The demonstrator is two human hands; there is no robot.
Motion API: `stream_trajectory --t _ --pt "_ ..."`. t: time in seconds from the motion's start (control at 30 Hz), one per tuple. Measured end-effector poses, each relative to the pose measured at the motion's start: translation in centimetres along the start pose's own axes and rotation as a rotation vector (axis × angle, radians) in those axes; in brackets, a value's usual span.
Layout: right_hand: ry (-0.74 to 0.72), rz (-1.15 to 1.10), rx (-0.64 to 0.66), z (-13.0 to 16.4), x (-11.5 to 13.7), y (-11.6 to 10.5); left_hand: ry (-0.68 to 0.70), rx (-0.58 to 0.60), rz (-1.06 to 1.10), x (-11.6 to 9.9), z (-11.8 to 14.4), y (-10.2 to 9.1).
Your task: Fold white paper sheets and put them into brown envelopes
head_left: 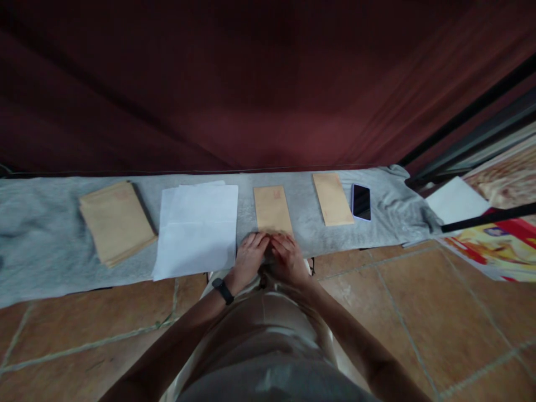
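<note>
A brown paper envelope (273, 206) with a small reddish print near its far right corner lies in front of me on the grey cloth. My left hand (251, 251) wears a black wristband and has its fingers bent together on the envelope's near left end. Beside it, my right hand (288, 254) has its curled fingers on the near right end. The fingertips almost meet and cover that near edge, so the exact hold is partly hidden. To the left lie white paper sheets (199, 229); to the right rests another brown envelope (333, 199).
A stack of brown envelopes (117, 220) sits at the far left of the cloth-covered surface (37, 234). A phone (361, 202) lies at the right. Behind hangs a dark red curtain (268, 123). Dark bars, a white sheet (456, 200) and colourful packaging (498, 245) are far right.
</note>
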State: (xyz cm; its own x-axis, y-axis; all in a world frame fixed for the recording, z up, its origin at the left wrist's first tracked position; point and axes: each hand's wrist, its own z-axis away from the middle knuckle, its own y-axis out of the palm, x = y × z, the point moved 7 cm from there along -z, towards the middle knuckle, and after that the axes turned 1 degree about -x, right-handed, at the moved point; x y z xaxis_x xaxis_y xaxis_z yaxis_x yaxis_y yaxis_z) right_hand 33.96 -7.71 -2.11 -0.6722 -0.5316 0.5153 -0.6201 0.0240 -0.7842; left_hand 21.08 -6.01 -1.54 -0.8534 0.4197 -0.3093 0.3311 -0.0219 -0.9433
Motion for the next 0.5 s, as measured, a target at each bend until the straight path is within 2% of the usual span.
stream_trajectory --t 0.1,0.17,0.33,0.5 --pt "-0.011 0.048 0.052 0.7 1.3 1.4 0.03 0.031 -0.061 0.0 1.1 0.7" --pt "-0.002 0.082 0.063 1.1 1.3 1.6 0.062 0.055 -0.095 0.0 1.8 1.0" --pt "0.039 0.116 0.025 2.1 -0.7 0.2 0.078 0.083 -0.125 -0.1 2.8 0.8" --pt "0.079 0.134 -0.003 3.0 -2.4 -1.1 0.076 0.03 -0.054 -1.5 2.6 0.7"
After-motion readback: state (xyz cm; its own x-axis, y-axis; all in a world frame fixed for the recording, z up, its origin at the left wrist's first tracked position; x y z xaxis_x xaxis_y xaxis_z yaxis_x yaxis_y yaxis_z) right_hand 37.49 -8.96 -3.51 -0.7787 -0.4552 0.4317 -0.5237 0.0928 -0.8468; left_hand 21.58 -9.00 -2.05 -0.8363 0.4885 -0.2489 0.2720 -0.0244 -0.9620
